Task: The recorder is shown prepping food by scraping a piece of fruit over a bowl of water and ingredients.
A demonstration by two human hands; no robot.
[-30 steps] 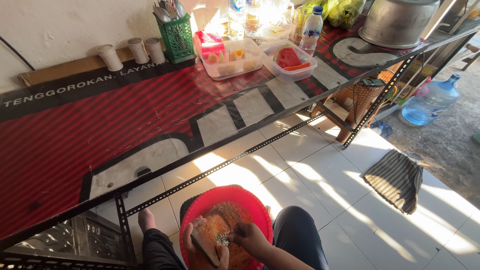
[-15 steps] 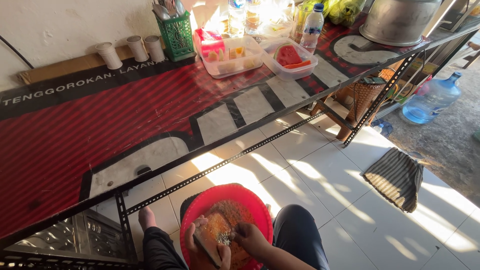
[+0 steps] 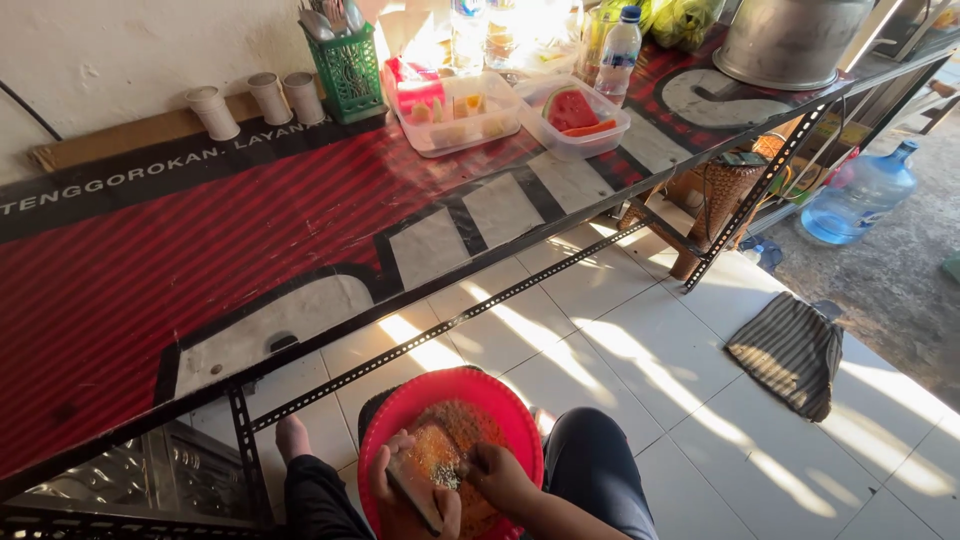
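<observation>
A grater (image 3: pixel 415 490) is being gripped by the left hand (image 3: pixel 405 480) over a red basin (image 3: pixel 400 420); food is being pinched by the right hand (image 3: pixel 497 478), whose fingertips risk being scraped.

We lose the lower part of the red basin (image 3: pixel 400 420) to the bottom edge, and our left hand (image 3: pixel 405 495) and right hand (image 3: pixel 500 478) cover much of what lies inside it, so we cannot tell what the small pale thing (image 3: pixel 445 477) pinched between them is. The dark flat piece (image 3: pixel 415 495) under our left fingers runs off the frame too. Up top, glare washes out the bottles behind the clear containers (image 3: pixel 470 115), and the metal pot (image 3: pixel 790 40) is cut off.
</observation>
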